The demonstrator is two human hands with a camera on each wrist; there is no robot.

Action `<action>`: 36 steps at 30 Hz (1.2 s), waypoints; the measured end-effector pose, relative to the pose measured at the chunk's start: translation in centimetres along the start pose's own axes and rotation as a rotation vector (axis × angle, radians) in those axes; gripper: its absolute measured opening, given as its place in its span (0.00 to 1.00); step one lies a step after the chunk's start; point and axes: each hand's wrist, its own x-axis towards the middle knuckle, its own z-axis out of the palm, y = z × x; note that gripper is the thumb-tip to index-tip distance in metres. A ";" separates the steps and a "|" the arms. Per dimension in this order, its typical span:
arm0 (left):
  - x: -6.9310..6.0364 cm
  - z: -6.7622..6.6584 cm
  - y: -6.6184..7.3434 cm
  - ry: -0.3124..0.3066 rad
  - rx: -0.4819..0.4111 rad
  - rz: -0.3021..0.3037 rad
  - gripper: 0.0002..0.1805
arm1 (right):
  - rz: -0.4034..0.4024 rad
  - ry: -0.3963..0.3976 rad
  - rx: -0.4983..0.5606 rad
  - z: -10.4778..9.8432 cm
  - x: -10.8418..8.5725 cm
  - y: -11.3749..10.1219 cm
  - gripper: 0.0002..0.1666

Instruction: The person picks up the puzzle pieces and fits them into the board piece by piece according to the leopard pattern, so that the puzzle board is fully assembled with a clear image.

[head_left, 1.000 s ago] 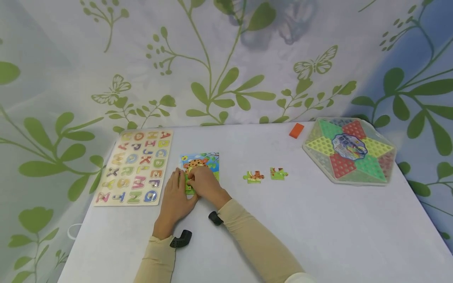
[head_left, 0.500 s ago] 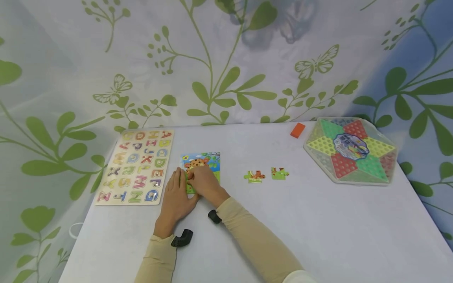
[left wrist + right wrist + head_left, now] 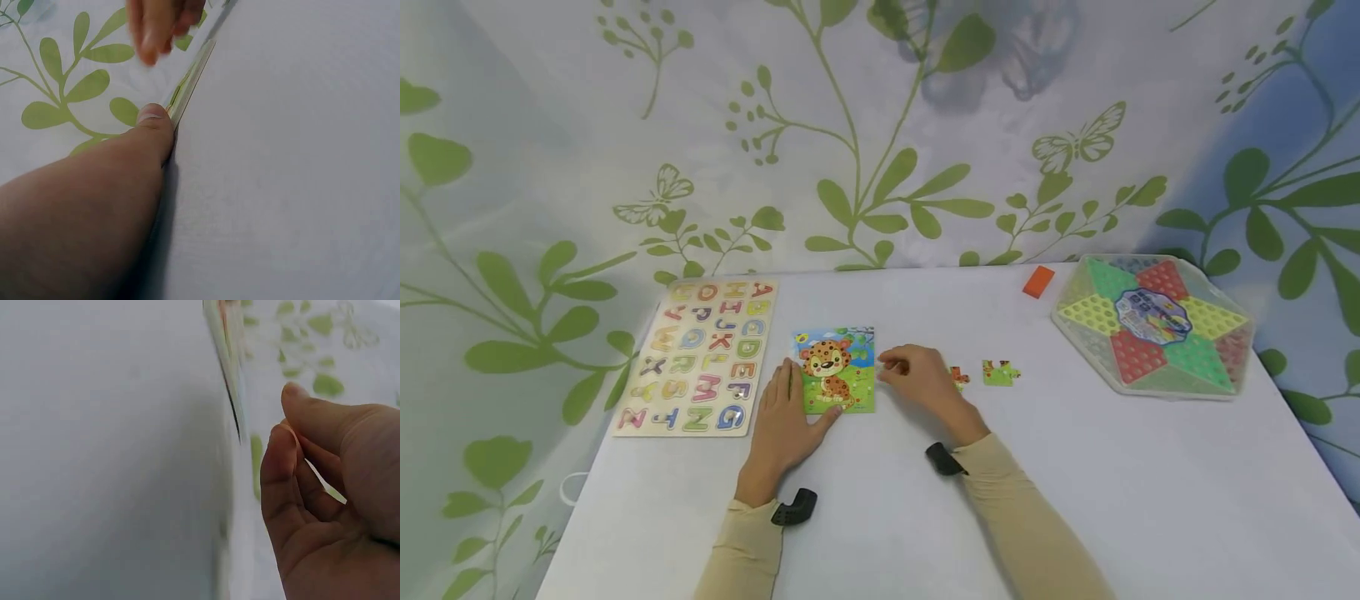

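Observation:
A small square jigsaw puzzle with a leopard cub on grass lies flat on the white table. Along its left side rest the fairly straight fingers of my left hand, while the thumb touches the lower edge; the left wrist view shows that thumb against the puzzle's thin edge. My right hand is just right of the puzzle, fingers loosely curled. Its thumb and fingertips hold nothing in the right wrist view. Beyond it, one loose jigsaw piece is partly hidden by the hand, and a second piece lies farther right.
A wooden alphabet board lies left of the puzzle. On the right is a hexagonal Chinese checkers box, with a small orange block beside it. A leaf-patterned cloth hangs behind the table.
My right hand has lifted off the puzzle and moved right, uncovering the leopard picture and covering part of the nearer loose piece. The left hand stays at the puzzle's left side.

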 end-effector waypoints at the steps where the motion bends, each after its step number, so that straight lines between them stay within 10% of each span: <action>1: 0.0 0.1 0.1 0.004 -0.001 0.003 0.60 | 0.021 0.013 -0.012 -1.4 -0.5 0.8 0.17; 10: 0.1 0.3 0.4 -0.009 -0.024 -0.008 0.59 | 0.057 -0.023 -0.181 -8.5 -4.0 5.3 0.29; 21: 0.1 0.2 0.4 -0.004 -0.011 -0.010 0.55 | 0.113 -0.053 -0.234 -8.2 -4.0 4.3 0.17; 36: 0.3 0.3 0.2 0.030 -0.047 0.072 0.50 | 0.128 -0.032 0.024 -5.1 -2.6 2.7 0.05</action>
